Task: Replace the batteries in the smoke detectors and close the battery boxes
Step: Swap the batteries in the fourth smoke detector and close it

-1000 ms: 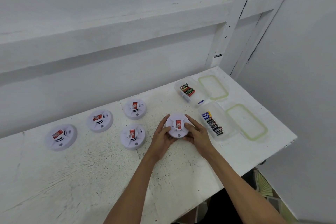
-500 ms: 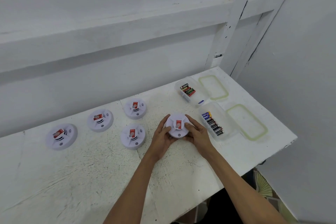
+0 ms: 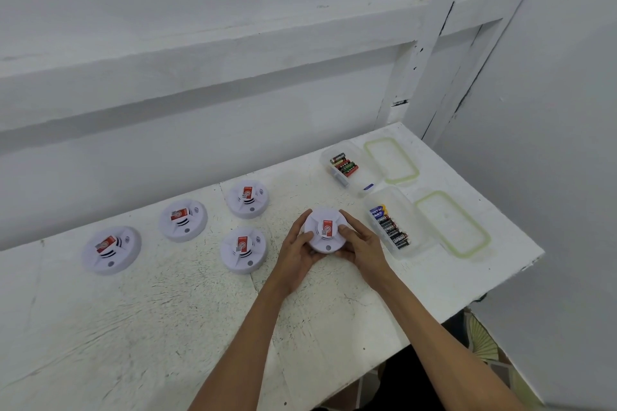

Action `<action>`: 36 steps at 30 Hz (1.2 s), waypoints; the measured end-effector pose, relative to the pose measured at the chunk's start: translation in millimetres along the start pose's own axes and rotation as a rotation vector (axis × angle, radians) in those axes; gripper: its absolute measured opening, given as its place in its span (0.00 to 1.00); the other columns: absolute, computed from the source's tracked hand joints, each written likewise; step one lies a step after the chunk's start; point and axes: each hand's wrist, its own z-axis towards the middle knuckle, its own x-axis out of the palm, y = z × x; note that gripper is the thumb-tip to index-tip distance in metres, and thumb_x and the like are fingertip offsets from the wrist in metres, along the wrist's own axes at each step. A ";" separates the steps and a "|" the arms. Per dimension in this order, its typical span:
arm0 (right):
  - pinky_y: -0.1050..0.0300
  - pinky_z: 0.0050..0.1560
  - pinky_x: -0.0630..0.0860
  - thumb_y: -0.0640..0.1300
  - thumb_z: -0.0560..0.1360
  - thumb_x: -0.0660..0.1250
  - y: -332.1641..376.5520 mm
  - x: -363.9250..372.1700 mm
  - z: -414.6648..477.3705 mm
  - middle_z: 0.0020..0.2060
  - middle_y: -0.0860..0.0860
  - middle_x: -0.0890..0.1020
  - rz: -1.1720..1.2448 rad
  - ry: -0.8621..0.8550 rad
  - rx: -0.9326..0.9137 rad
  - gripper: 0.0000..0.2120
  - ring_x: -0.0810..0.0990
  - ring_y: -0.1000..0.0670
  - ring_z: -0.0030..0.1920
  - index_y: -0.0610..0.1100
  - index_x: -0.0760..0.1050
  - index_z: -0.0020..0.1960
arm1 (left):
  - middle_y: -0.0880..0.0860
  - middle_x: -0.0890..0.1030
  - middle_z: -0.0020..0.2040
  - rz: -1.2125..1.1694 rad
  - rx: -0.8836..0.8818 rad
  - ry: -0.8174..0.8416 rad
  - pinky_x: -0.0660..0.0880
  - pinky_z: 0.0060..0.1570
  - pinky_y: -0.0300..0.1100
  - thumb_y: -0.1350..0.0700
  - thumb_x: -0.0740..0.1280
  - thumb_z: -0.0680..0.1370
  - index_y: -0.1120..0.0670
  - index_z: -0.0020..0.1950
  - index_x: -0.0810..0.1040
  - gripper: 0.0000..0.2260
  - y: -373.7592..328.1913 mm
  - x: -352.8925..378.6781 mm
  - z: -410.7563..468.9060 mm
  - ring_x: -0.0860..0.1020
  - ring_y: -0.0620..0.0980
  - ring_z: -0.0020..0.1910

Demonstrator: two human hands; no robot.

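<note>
Head view, logged from my remote station.

- Smoke detector (image 3: 325, 230): white, red label up, right of centre on the bench (image 3: 167, 310). I cannot tell whether it is resting or just lifted.
- Left grip (image 3: 297, 250): curled round its left edge.
- Right grip (image 3: 362, 248): curled round its right edge.
- Near detector (image 3: 243, 250), back detector (image 3: 247, 198), third detector (image 3: 183, 219), leftmost detector (image 3: 112, 250): lying apart, to the left.
- Far box (image 3: 362, 182) and near box (image 3: 409, 210): open, holding batteries (image 3: 389, 227).
- Far lid (image 3: 390, 160), near lid (image 3: 452, 223): beside their boxes.

"EVEREADY" on the batteries (image 3: 390, 227)
</note>
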 end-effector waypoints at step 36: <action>0.47 0.53 0.83 0.41 0.82 0.64 0.4 0.0 -1.3 0.60 0.47 0.84 -0.014 0.006 -0.004 0.16 0.83 0.45 0.59 0.50 0.76 0.68 | 0.60 0.76 0.72 -0.032 0.007 0.000 0.81 0.57 0.57 0.65 0.59 0.84 0.56 0.78 0.68 0.22 4.5 -3.2 5.0 0.77 0.63 0.69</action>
